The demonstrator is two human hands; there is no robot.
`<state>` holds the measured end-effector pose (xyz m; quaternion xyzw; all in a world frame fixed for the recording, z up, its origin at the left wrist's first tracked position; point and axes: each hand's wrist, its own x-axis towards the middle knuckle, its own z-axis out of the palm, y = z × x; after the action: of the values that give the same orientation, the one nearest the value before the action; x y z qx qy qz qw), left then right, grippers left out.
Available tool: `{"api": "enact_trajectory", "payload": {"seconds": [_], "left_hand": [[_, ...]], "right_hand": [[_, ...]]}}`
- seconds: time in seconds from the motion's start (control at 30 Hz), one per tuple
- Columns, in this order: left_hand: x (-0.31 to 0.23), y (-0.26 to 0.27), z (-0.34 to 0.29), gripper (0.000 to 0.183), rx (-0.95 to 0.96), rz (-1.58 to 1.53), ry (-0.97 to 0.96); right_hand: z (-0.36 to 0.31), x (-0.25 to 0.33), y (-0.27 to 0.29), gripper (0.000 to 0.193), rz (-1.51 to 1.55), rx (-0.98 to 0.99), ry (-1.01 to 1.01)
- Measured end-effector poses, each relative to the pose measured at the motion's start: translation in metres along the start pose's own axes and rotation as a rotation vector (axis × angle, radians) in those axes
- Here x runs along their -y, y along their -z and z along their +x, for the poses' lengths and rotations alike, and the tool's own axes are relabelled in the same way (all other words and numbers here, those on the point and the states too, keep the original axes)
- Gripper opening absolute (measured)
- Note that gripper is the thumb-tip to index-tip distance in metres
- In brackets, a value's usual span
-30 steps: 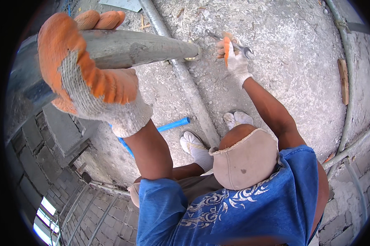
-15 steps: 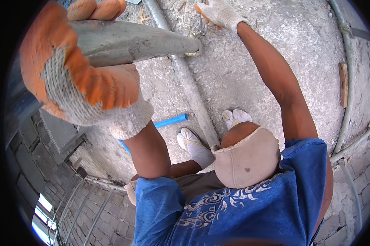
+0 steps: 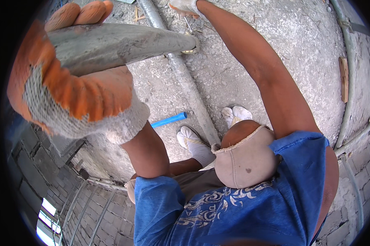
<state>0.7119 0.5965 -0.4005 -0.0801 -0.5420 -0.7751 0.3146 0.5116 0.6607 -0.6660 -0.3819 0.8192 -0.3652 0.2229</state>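
My left hand (image 3: 76, 88), in a white knit glove with an orange palm, is wrapped round a thick grey metal pipe (image 3: 123, 45). The pipe comes close to the camera and narrows away toward its far end, by the floor. My right hand (image 3: 185, 6), gloved alike, reaches far forward and is partly cut off by the upper edge. Its fingers are curled, and a thin metal rod (image 3: 188, 25) shows just below them. How the fingers sit on the rod is hidden.
A second grey pipe (image 3: 189, 82) runs along the rough concrete floor (image 3: 242, 82) between my feet. A blue plastic pipe (image 3: 168, 119) lies left of my foot. Block walls (image 3: 107, 209) and metal tubes (image 3: 343, 115) border the sides; a wood piece (image 3: 343, 80) lies at right.
My right hand has moved left and farther forward, with its arm stretched out more. My left hand has shifted slightly left and down, still round the pipe.
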Motion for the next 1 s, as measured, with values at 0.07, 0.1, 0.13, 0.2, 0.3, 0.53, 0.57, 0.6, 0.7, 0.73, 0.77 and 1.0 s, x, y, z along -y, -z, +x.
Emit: {"api": "enact_trajectory", "payload": {"seconds": [0.07,0.1,0.13,0.2,0.3,0.53,0.57,0.6,0.7,0.73,0.77,1.0], "left_hand": [[0.012,-0.005,-0.006,0.072,0.008,-0.197,-0.023],[0.014,-0.006,-0.007,0.071,-0.012,-0.01,-0.103],[0.012,-0.003,-0.005,0.069,-0.016,0.424,-0.2],[0.009,0.001,-0.005,0.066,-0.032,0.873,-0.292],[0.005,0.007,-0.006,0.064,-0.086,0.748,-0.222],[-0.002,0.005,-0.002,0.076,-0.155,0.142,0.028],[-0.002,0.003,-0.002,0.078,-0.138,0.08,0.054],[-0.006,0.003,-0.001,0.08,-0.122,0.018,0.081],[-0.007,0.002,-0.003,0.085,-0.16,0.153,0.061],[-0.008,0.002,-0.004,0.087,-0.133,0.019,0.103],[-0.008,0.002,-0.004,0.089,-0.097,-0.12,0.141],[-0.004,0.001,-0.008,0.096,-0.193,0.026,0.092]], "right_hand": [[-0.005,0.008,0.005,0.042,0.011,0.004,0.001],[-0.01,0.012,0.01,0.041,0.021,0.0,0.005],[-0.018,0.018,0.015,0.04,0.032,-0.002,0.012],[-0.041,0.027,0.029,0.038,0.069,-0.022,0.044],[-0.102,0.021,0.042,0.034,0.226,0.083,-0.067],[-0.215,0.001,0.012,0.026,0.089,-0.151,0.388],[-0.227,0.0,0.009,0.027,0.026,-0.101,0.327],[-0.236,0.0,0.006,0.028,0.05,-0.109,0.346],[-0.247,0.0,0.007,0.032,0.009,-0.156,0.343],[-0.247,0.0,0.009,0.033,-0.041,-0.095,0.344],[-0.246,-0.002,0.013,0.034,-0.112,0.0,0.312],[-0.265,-0.018,0.02,0.04,-0.161,0.047,0.456]]}}
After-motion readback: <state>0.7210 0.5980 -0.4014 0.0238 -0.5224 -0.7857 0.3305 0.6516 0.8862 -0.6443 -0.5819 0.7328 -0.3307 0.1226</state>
